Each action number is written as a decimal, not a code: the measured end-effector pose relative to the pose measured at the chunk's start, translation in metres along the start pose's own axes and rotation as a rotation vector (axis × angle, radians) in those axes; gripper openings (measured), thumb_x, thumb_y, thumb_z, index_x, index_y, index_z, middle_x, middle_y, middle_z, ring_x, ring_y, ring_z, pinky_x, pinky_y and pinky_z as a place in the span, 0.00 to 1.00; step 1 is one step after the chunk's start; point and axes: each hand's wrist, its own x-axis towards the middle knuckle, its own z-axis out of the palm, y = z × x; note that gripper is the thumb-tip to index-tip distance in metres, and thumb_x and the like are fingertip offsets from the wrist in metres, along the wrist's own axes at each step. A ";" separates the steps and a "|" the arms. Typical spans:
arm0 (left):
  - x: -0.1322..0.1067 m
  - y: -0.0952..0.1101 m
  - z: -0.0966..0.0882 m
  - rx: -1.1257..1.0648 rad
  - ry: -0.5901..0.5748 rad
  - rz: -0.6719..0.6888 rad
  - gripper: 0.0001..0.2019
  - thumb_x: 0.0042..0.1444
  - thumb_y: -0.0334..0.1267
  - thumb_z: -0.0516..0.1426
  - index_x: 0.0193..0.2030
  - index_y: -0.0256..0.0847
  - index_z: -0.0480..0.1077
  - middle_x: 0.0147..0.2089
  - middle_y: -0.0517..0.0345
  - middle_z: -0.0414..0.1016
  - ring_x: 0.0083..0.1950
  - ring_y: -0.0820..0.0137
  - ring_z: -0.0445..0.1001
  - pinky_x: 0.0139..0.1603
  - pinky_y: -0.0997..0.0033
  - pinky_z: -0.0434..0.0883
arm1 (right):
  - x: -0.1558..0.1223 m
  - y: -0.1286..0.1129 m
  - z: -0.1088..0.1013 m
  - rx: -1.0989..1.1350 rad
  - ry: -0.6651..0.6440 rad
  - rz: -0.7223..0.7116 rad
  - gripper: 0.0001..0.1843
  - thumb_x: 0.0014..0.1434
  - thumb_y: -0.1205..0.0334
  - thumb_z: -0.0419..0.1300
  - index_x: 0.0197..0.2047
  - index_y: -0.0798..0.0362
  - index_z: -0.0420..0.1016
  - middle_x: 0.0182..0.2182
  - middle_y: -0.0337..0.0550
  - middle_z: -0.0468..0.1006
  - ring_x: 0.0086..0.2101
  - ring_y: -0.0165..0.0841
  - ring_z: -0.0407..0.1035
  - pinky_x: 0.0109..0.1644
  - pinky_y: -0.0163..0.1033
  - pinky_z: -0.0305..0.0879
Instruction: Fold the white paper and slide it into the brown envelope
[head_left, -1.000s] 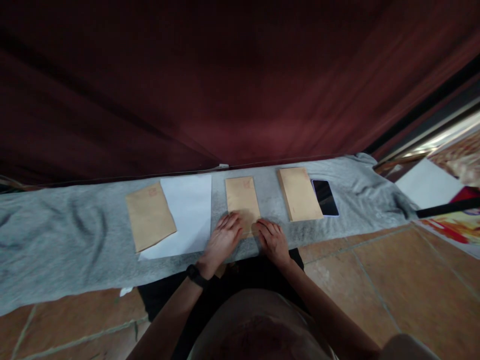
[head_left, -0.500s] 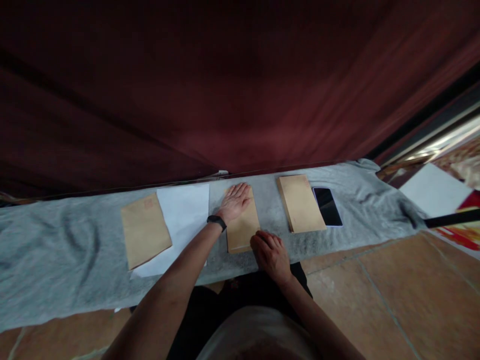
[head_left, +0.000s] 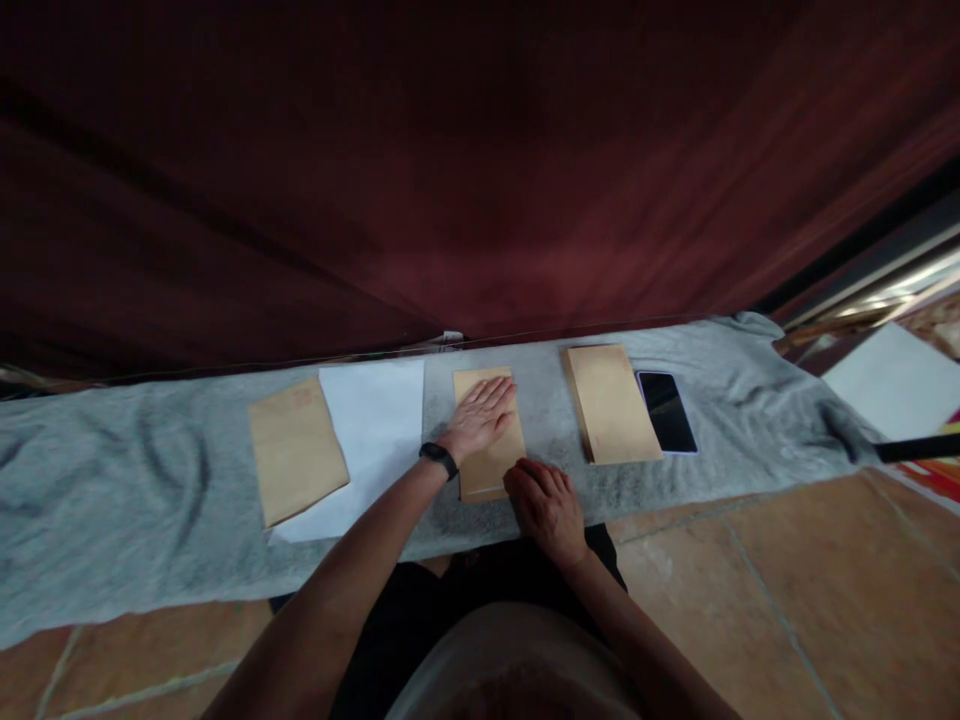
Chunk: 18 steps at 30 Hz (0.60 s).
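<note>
A brown paper envelope [head_left: 491, 475] lies lengthwise before me on the grey cloth. My left hand [head_left: 482, 415], with a black band at the wrist, rests flat on its upper half, fingers stretched out. At the envelope's lower right corner is my right hand [head_left: 551, 510], its fingers curled in against the edge; the thumb is hidden. To the left, another brown envelope [head_left: 298, 450] partly covers a white paper sheet [head_left: 382, 420]. On the right lies a thick stack of brown envelopes [head_left: 613, 405], beside a dark-screened phone [head_left: 667, 412].
The grey cloth [head_left: 187, 500] covers a long, narrow bench-like surface. Behind it hangs a dark red curtain [head_left: 480, 220]. Tiled floor [head_left: 690, 560] shows in front. A white sheet or board [head_left: 896, 380] and a black bar [head_left: 919, 447] are at the far right.
My left hand has slid toward me along the envelope, uncovering its far edge. My right hand stays at the near corner. The whole view has shifted slightly.
</note>
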 end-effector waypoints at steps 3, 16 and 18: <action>-0.011 0.013 -0.002 -0.009 -0.014 0.035 0.27 0.72 0.44 0.44 0.74 0.36 0.54 0.77 0.48 0.53 0.78 0.66 0.48 0.77 0.56 0.45 | -0.001 0.000 0.000 0.007 0.003 0.001 0.20 0.68 0.66 0.54 0.61 0.47 0.71 0.58 0.47 0.75 0.54 0.42 0.68 0.58 0.49 0.62; -0.064 0.058 -0.002 -0.061 -0.014 0.091 0.24 0.73 0.40 0.42 0.73 0.37 0.55 0.76 0.49 0.54 0.77 0.68 0.49 0.77 0.59 0.48 | -0.006 0.006 0.006 0.010 0.048 -0.037 0.20 0.67 0.68 0.53 0.61 0.49 0.70 0.55 0.49 0.76 0.53 0.42 0.69 0.58 0.48 0.63; -0.074 0.063 -0.001 -0.066 -0.009 0.092 0.24 0.73 0.40 0.43 0.73 0.39 0.56 0.76 0.51 0.55 0.77 0.69 0.50 0.77 0.59 0.48 | -0.007 0.007 0.006 0.008 0.051 -0.044 0.19 0.68 0.69 0.52 0.60 0.50 0.70 0.55 0.50 0.76 0.53 0.42 0.69 0.59 0.49 0.63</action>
